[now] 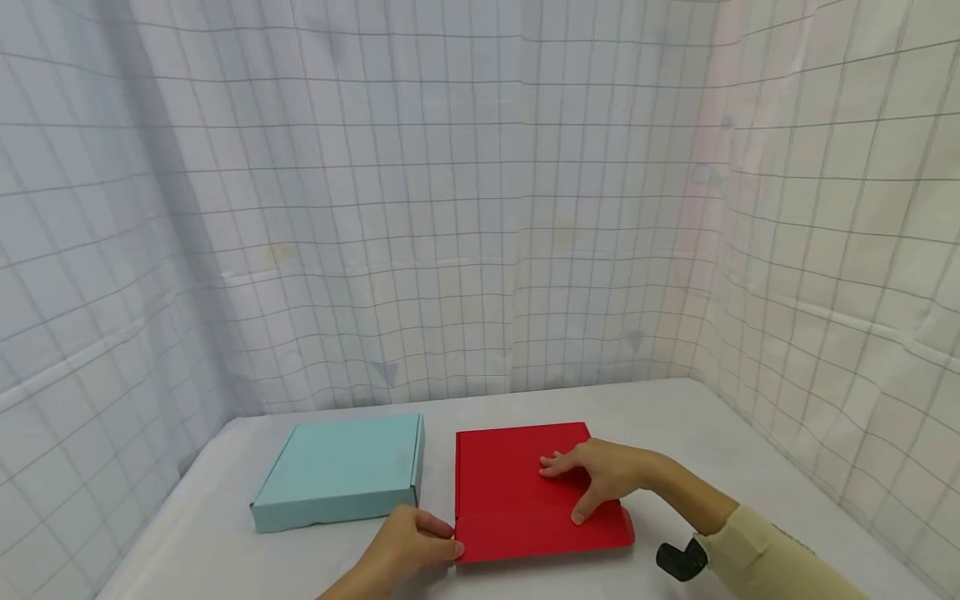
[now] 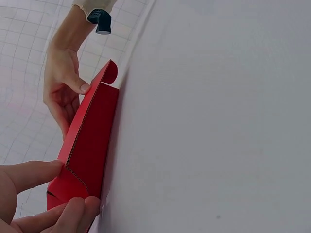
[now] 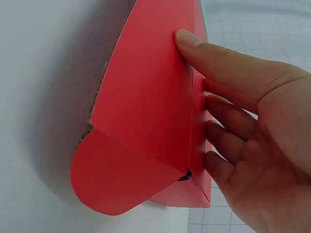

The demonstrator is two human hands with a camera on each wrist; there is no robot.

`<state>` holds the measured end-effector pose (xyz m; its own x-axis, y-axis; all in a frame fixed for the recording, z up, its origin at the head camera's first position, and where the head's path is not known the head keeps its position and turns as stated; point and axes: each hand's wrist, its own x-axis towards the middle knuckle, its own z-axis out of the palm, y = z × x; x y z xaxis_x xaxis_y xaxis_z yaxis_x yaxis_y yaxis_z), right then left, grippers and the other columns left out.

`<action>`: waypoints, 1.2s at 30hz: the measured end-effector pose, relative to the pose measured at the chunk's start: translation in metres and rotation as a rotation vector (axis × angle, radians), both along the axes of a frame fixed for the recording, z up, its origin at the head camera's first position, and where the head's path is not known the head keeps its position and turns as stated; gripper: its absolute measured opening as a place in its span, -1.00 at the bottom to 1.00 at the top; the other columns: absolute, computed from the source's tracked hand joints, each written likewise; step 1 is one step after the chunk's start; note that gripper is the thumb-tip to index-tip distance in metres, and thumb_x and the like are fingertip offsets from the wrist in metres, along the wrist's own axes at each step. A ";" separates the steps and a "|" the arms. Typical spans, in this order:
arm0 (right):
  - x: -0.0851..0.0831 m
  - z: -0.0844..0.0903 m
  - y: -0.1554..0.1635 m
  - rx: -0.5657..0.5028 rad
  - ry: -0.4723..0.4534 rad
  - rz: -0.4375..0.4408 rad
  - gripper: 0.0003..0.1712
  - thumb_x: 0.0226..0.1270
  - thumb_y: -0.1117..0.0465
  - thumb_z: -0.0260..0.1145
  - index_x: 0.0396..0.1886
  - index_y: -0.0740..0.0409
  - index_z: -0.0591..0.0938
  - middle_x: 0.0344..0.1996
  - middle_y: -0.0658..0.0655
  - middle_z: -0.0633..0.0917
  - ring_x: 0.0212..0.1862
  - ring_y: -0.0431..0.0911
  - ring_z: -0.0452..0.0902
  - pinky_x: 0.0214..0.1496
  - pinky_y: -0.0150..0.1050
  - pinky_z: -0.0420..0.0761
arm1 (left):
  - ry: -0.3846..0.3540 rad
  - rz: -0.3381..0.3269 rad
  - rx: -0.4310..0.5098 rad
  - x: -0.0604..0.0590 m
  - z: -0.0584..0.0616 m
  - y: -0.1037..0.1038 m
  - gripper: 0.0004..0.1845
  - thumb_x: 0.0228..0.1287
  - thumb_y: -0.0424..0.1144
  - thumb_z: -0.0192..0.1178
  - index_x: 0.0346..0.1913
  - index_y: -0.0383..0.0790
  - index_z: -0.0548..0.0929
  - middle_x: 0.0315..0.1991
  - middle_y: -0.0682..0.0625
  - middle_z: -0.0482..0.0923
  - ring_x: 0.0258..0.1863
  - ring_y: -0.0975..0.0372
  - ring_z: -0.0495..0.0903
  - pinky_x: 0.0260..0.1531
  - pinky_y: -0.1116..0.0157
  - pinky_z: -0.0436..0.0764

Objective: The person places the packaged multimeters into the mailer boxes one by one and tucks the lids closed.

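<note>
A red cardboard box (image 1: pixel 510 475) lies on the table, its lid folded over and the front flap (image 3: pixel 146 73) slanting down. A rounded side tab (image 3: pixel 112 179) sticks out at the front right corner. My left hand (image 1: pixel 408 542) is at the front left corner, where thumb and fingers pinch the red cardboard around the side tab (image 2: pixel 70 187). On the right part of the lid rests my right hand (image 1: pixel 607 475), fingers spread; its thumb (image 3: pixel 194 43) touches the front flap. The box's inside is hidden.
A closed light blue cardboard box (image 1: pixel 341 467) lies to the left of the red one. White table cloth (image 1: pixel 667 408) surrounds both boxes. Checked white curtains (image 1: pixel 465 208) hang behind and at both sides. A dark device (image 1: pixel 681 560) is by the right sleeve.
</note>
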<state>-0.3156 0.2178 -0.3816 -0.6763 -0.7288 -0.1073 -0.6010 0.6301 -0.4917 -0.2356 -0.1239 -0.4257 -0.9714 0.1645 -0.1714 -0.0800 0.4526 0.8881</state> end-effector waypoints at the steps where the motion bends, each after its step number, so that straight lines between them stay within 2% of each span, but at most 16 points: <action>1: 0.000 0.000 0.000 0.000 -0.002 0.002 -0.18 0.17 0.04 0.62 0.44 -0.01 0.57 0.39 -0.14 0.52 0.50 0.03 0.29 0.42 -0.02 0.42 | -0.014 0.004 0.011 0.000 0.000 0.000 -0.63 0.17 -0.23 0.53 -0.11 -0.46 0.71 -0.31 -0.04 0.69 -0.30 0.15 0.64 -0.21 0.14 0.71; 8: 0.001 0.002 -0.002 0.001 -0.033 -0.021 -0.19 0.15 0.07 0.63 0.44 -0.03 0.58 0.36 -0.21 0.53 0.51 -0.01 0.28 0.36 -0.12 0.48 | -0.065 -0.005 0.107 -0.003 -0.002 -0.004 -0.63 0.18 -0.26 0.53 -0.10 -0.46 0.68 -0.23 -0.08 0.67 -0.21 0.09 0.62 -0.18 0.14 0.70; 19: 0.000 0.003 -0.001 0.006 -0.047 -0.022 -0.19 0.17 0.05 0.62 0.44 -0.04 0.57 0.37 -0.21 0.52 0.51 -0.01 0.27 0.39 -0.08 0.46 | -0.119 -0.047 0.228 -0.006 -0.004 -0.007 -0.67 0.24 -0.32 0.49 -0.10 -0.52 0.67 -0.23 -0.10 0.71 -0.25 0.12 0.69 -0.11 0.18 0.74; 31: 0.000 0.003 -0.003 0.001 -0.054 -0.023 -0.20 0.16 0.06 0.63 0.43 -0.07 0.58 0.37 -0.24 0.52 0.51 -0.05 0.27 0.39 -0.14 0.45 | -0.142 -0.099 0.313 -0.005 -0.005 -0.011 -0.71 0.28 -0.37 0.45 -0.09 -0.57 0.69 -0.23 -0.13 0.73 -0.25 0.13 0.72 -0.08 0.18 0.73; 36: 0.001 0.003 -0.003 0.006 -0.050 -0.035 -0.20 0.16 0.07 0.63 0.43 -0.08 0.59 0.36 -0.25 0.52 0.51 -0.04 0.28 0.37 -0.15 0.47 | -0.134 -0.095 0.290 -0.006 -0.004 -0.009 -0.71 0.28 -0.38 0.45 -0.09 -0.56 0.69 -0.21 -0.13 0.70 -0.24 0.13 0.70 -0.08 0.18 0.74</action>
